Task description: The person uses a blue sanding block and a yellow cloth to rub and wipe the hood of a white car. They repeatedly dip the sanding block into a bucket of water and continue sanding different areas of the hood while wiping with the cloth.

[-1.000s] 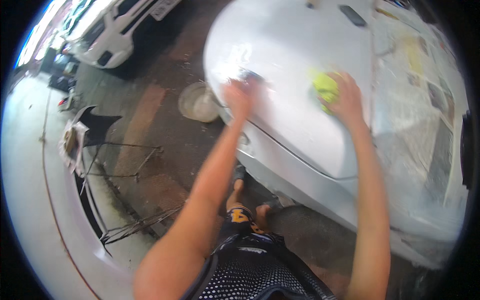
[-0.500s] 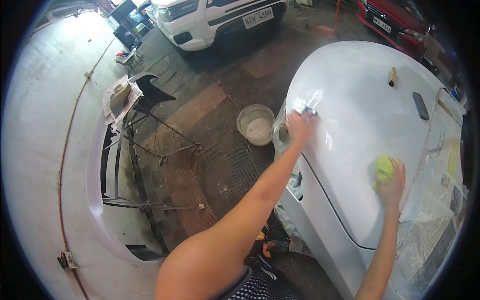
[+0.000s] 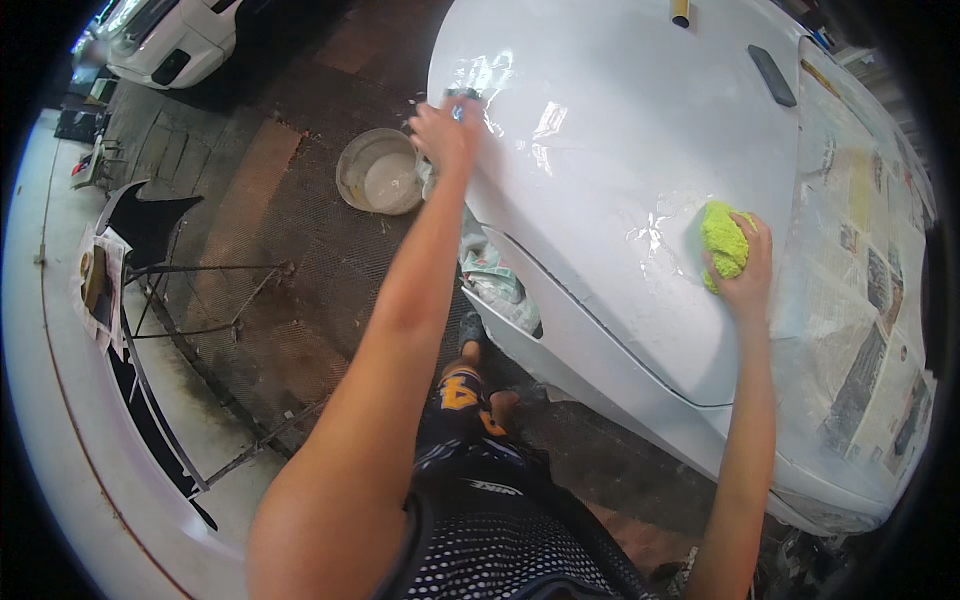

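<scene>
The white car hood (image 3: 600, 120) in front of me is wet and shiny in patches. At its front left edge, my left hand (image 3: 445, 135) is closed around a small dark block (image 3: 462, 95), blurred by motion, pressed to the surface. My right hand (image 3: 748, 265) grips a bright yellow-green fluffy cloth (image 3: 722, 240) against the hood, nearer the windshield side. Wet, glossy streaks lie just left of that cloth. Farther up the hood rest a dark grey oblong block (image 3: 771, 76) and a short yellow tube-like piece (image 3: 681, 12).
A round bucket (image 3: 380, 170) of cloudy liquid stands on the floor beside the hood. Newspaper and plastic masking (image 3: 850, 330) cover the windshield area. On the left, a car bumper (image 3: 150, 420) sits on a metal stand (image 3: 225, 270). A white vehicle (image 3: 170, 45) is parked beyond.
My view has swung, shifting the scene left and upward. The cloth has slid slightly toward me along the hood. My left hand stays near the front left edge with the block.
</scene>
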A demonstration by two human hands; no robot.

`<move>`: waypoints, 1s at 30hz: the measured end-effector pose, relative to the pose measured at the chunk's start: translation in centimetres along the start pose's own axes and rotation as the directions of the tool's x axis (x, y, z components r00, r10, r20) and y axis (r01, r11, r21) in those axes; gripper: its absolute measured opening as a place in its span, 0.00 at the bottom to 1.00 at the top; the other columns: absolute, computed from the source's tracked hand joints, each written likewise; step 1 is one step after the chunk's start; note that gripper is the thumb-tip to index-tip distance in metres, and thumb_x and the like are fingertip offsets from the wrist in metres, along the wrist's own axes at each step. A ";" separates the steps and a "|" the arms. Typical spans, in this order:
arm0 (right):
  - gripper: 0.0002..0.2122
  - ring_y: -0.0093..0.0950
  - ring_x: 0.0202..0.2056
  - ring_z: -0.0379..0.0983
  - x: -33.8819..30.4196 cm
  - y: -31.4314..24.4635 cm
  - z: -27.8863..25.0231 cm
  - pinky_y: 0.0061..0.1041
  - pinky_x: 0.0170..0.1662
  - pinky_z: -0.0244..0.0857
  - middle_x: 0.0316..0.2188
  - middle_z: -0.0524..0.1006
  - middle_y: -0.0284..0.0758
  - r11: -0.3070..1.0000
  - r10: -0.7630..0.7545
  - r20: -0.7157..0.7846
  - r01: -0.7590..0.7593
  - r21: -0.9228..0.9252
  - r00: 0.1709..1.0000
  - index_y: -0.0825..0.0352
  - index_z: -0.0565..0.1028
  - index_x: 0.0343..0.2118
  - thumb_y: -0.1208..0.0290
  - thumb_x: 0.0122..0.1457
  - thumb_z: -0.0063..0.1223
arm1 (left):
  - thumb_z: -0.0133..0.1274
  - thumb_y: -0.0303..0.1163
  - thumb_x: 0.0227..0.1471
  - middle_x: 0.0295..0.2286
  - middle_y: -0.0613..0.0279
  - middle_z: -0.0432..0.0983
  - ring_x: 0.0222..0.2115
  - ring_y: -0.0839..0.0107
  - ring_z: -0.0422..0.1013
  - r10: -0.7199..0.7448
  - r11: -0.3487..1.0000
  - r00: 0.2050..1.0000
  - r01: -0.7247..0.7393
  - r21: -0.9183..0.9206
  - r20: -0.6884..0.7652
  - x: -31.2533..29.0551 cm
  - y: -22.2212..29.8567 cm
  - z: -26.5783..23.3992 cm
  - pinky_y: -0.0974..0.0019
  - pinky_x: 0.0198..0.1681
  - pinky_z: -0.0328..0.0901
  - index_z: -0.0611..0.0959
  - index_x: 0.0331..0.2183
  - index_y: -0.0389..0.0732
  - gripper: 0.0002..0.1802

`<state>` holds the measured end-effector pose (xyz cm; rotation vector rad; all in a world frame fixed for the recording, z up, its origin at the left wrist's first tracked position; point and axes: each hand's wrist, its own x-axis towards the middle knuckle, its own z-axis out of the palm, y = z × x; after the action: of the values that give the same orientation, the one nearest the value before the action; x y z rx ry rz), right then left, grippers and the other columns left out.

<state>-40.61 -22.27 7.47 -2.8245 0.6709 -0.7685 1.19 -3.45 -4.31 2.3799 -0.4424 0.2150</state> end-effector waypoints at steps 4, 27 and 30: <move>0.31 0.46 0.54 0.69 -0.8 -0.2 -0.1 0.44 0.58 0.64 0.54 0.72 0.45 0.999 0.037 0.004 -0.037 -0.020 0.999 0.61 0.74 0.55 0.62 0.47 0.73 | 0.66 0.41 0.50 0.39 0.50 0.79 0.41 0.49 0.73 0.668 0.736 0.743 -0.666 -0.120 -0.026 -13.4 1.5 -0.9 0.46 0.51 0.63 0.89 0.46 0.54 0.19; 0.32 0.43 0.54 0.70 1.8 2.0 2.3 0.41 0.55 0.67 0.54 0.72 0.38 0.990 -0.133 -0.117 0.137 0.025 0.984 0.52 0.73 0.57 0.59 0.48 0.74 | 0.54 0.49 0.62 0.41 0.47 0.74 0.37 0.48 0.70 0.469 0.861 0.849 -0.379 0.341 -0.242 -15.9 6.5 -1.0 0.40 0.39 0.65 0.86 0.48 0.56 0.17; 0.31 0.40 0.57 0.69 1.9 3.7 3.0 0.43 0.56 0.66 0.56 0.71 0.36 0.999 -0.050 -0.121 0.052 0.008 0.991 0.49 0.73 0.59 0.52 0.51 0.71 | 0.69 0.36 0.46 0.32 0.56 0.74 0.31 0.55 0.71 0.577 0.807 0.816 -0.574 -0.137 -0.018 -30.6 16.7 -6.7 0.52 0.35 0.65 0.90 0.41 0.61 0.16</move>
<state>-39.02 -26.41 4.85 -2.8128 0.6111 -0.9551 -33.63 -2.80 2.55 2.0513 -1.1563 0.4153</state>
